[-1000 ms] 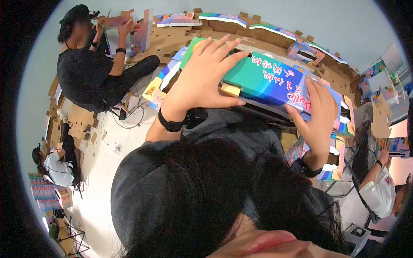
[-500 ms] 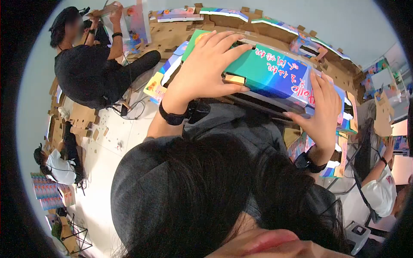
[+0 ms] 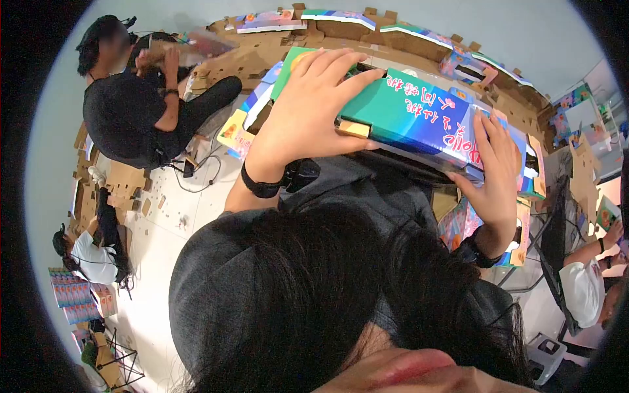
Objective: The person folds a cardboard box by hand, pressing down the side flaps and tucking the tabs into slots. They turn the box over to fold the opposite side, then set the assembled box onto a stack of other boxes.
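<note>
The printed carton (image 3: 413, 114) is held crosswise by its ends: left hand (image 3: 308, 118) fingers splayed on top, thumb beneath; right hand (image 3: 495, 177) fingers clasped around.

1 head-worn fisheye camera looks down, close above left hand (image 3: 308, 111) and right hand (image 3: 495, 177).

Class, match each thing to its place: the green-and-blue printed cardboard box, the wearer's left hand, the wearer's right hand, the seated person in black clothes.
Things:
1. green-and-blue printed cardboard box
2. left hand
3. right hand
4. seated person in black clothes

Places:
A. on the white floor, upper left
B. gripping the box's blue end
C. gripping the box's green end
D. held up between both hands

Pairs: 1-D, 2-C, 3-B, 4-A.
</note>
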Tool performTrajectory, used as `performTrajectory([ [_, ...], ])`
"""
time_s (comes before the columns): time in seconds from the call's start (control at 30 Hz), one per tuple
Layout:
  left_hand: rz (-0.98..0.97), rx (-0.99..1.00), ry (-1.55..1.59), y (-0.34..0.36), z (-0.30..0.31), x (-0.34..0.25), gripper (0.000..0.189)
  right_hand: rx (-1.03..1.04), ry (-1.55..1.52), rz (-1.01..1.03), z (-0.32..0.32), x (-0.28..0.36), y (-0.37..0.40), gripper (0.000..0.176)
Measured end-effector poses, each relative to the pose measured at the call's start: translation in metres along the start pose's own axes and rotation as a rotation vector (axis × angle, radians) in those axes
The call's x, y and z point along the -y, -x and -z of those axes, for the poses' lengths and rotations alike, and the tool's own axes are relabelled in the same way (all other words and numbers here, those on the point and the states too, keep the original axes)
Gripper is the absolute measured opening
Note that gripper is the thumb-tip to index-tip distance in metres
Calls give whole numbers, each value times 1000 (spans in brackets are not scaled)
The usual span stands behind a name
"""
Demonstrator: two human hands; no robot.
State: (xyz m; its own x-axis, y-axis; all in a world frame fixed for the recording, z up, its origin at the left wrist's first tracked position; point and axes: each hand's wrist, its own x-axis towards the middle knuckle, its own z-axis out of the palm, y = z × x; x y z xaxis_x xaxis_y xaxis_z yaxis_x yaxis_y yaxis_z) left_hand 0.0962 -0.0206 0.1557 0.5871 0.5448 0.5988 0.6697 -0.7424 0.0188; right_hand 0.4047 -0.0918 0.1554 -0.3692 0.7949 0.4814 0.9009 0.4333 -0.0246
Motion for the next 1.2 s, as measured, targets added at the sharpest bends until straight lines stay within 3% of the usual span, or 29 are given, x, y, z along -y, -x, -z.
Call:
performTrajectory([
  [1.2,10,-17,85,2,1,5,79,-34,-5,-8,-1,6,1,92],
])
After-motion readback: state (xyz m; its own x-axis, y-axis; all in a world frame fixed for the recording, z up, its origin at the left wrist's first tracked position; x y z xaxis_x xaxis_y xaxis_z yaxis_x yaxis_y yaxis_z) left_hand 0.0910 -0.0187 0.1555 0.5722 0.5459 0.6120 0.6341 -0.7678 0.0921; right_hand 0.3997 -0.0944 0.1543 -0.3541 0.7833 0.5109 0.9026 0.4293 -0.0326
